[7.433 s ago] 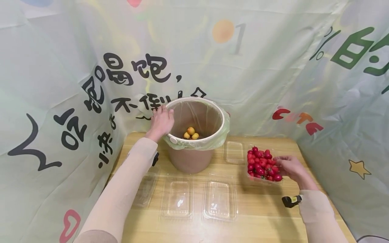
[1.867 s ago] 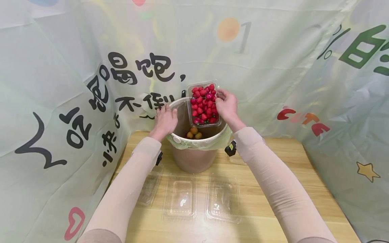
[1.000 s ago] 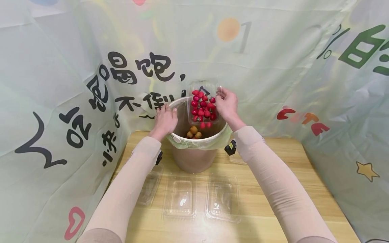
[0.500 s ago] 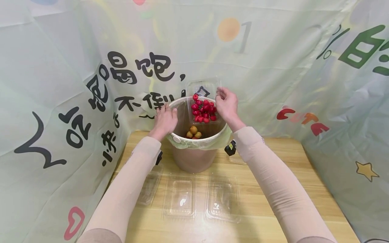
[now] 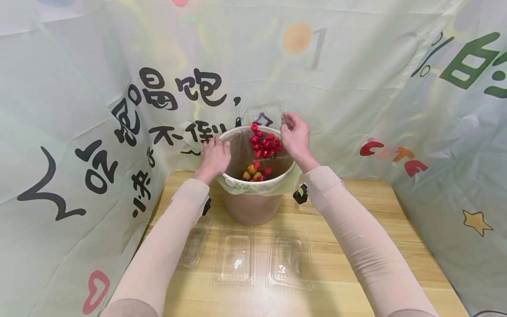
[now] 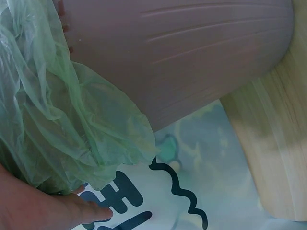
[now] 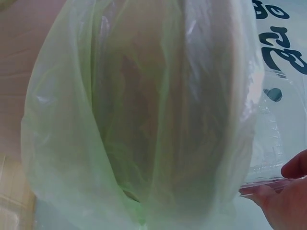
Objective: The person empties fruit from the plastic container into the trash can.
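My right hand [image 5: 296, 134] pinches the right edge of a clear plastic fruit box [image 5: 263, 110], tilted over the trash bin [image 5: 253, 207]. Small red fruits [image 5: 265, 143] are bunched in the box's lower end, and a few blurred ones are falling from it. Inside the bin lie several yellow-orange fruits [image 5: 251, 169] with some red ones among them. The left hand [image 5: 215, 156] holds the bin's left rim, its fingers outside the pale green liner bag [image 6: 86, 124]. In the right wrist view the bag [image 7: 158, 120] hides most of the box.
Two clear plastic boxes [image 5: 234, 259] stand on the wooden table [image 5: 356, 233] in front of the bin, with another [image 5: 194, 244] by the left forearm. One more [image 5: 306, 204] is partly covered by the right wrist. Printed cloth [image 5: 340, 88] encloses the table's back and sides.
My right hand has carried the filled box from the table's right side to above the bin and tilted it. Red fruits have dropped into the bin, leaving fewer in the box. The left hand stays put.
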A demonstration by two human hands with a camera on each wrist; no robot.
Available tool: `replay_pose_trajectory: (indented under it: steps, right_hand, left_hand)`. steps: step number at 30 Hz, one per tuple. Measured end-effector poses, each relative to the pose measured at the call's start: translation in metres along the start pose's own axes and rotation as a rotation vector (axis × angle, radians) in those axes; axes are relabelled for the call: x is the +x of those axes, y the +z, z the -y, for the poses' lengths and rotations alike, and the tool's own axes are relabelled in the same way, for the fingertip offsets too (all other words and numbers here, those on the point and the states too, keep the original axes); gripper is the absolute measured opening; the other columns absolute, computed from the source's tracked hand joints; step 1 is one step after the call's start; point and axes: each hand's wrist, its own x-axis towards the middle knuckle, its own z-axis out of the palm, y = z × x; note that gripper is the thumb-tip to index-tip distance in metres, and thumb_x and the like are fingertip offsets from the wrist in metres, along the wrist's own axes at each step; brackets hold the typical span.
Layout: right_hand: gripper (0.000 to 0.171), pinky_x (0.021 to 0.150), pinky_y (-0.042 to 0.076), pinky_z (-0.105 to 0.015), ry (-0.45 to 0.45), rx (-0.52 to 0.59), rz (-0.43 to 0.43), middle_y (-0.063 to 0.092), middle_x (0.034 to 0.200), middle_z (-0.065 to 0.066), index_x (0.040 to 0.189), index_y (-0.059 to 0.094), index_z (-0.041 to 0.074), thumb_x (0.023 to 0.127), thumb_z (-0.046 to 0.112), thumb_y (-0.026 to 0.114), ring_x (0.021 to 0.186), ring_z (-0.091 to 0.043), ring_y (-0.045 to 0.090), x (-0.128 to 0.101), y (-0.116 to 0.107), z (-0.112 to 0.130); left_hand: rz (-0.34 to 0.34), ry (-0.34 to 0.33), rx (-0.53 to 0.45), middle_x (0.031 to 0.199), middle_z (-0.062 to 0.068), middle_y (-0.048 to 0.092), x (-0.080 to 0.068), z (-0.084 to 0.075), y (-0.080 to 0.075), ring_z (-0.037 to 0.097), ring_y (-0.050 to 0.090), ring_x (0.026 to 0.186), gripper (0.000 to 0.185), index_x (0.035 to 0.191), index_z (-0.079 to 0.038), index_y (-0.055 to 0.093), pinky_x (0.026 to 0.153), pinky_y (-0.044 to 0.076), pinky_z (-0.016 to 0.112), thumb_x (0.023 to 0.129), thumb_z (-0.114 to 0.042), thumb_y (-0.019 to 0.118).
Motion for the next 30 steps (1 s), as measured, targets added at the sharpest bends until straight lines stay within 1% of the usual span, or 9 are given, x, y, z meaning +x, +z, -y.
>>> replay_pose_trajectory:
  steps: [8,13,20,26,30]
  right_hand:
    - [0.043,0.115,0.051,-0.032,-0.043,0.004,-0.003,0.066,0.146,-0.016,0.145,0.061,0.002,0.103,0.003,0.054,0.137,-0.025,0.063,-0.0015,0.0002,0.0021]
    - [0.042,0.115,0.052,-0.033,-0.069,-0.002,-0.004,0.066,0.146,-0.015,0.145,0.062,0.003,0.104,0.004,0.054,0.136,-0.024,0.064,-0.0028,0.0004,0.0014]
    - [0.041,0.113,0.053,-0.033,-0.114,0.007,-0.020,0.066,0.145,-0.013,0.144,0.064,0.004,0.104,0.005,0.054,0.134,-0.022,0.065,-0.0042,0.0010,-0.0004]
    - [0.041,0.113,0.053,-0.031,-0.162,0.023,-0.022,0.066,0.145,-0.012,0.143,0.065,0.003,0.104,0.003,0.052,0.135,-0.022,0.065,-0.0057,0.0020,-0.0027]
    - [0.040,0.113,0.052,-0.030,-0.181,0.026,-0.026,0.066,0.145,-0.012,0.143,0.065,0.004,0.104,0.002,0.053,0.135,-0.021,0.065,-0.0064,0.0026,-0.0037]
  left_hand:
    - [0.006,-0.001,-0.002,0.171,0.031,0.019,-0.0013,0.0009,-0.0009,0.056,0.012,0.159,0.071,0.164,0.010,0.015,0.131,0.013,0.066,0.114,-0.040,0.025]
    - [-0.008,0.010,0.005,0.170,0.032,0.022,-0.0013,0.0014,-0.0002,0.056,0.015,0.158,0.072,0.164,0.010,0.017,0.130,0.017,0.067,0.114,-0.041,0.025]
    - [-0.002,0.013,0.015,0.170,0.032,0.022,0.0006,0.0020,0.0001,0.056,0.015,0.158,0.071,0.163,0.011,0.017,0.130,0.016,0.067,0.114,-0.039,0.025]
    - [-0.008,0.019,0.010,0.169,0.033,0.024,-0.0005,0.0015,0.0001,0.057,0.016,0.157,0.071,0.163,0.012,0.018,0.129,0.018,0.068,0.114,-0.039,0.026]
    - [0.000,0.015,0.006,0.169,0.033,0.022,-0.0010,0.0007,-0.0002,0.057,0.015,0.158,0.071,0.163,0.011,0.016,0.130,0.016,0.068,0.114,-0.039,0.024]
